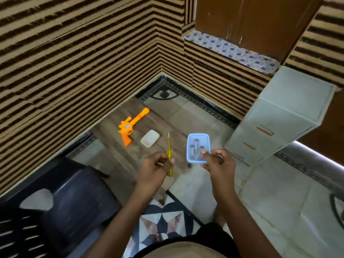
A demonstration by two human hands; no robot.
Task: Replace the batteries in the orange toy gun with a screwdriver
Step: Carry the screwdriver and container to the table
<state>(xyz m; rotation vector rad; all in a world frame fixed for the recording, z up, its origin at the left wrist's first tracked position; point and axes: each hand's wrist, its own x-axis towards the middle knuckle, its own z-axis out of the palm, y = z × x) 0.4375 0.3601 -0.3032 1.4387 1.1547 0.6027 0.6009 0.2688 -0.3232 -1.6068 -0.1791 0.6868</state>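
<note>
The orange toy gun [130,127] lies flat on a low wooden table [115,157], barrel pointing up-right. My left hand [154,168] grips a yellow-handled screwdriver [169,151], its tip pointing away from me, above the table's near part. My right hand [217,162] pinches the near rim of a light blue plastic tray [191,144] that holds several batteries [195,148]. The tray is held in the air just right of the table.
A small white dish [150,138] sits on the table beside the gun's grip. A dark plastic chair [55,202] stands at the lower left. A pale drawer unit [279,118] stands at the right. Striped walls close in behind the table.
</note>
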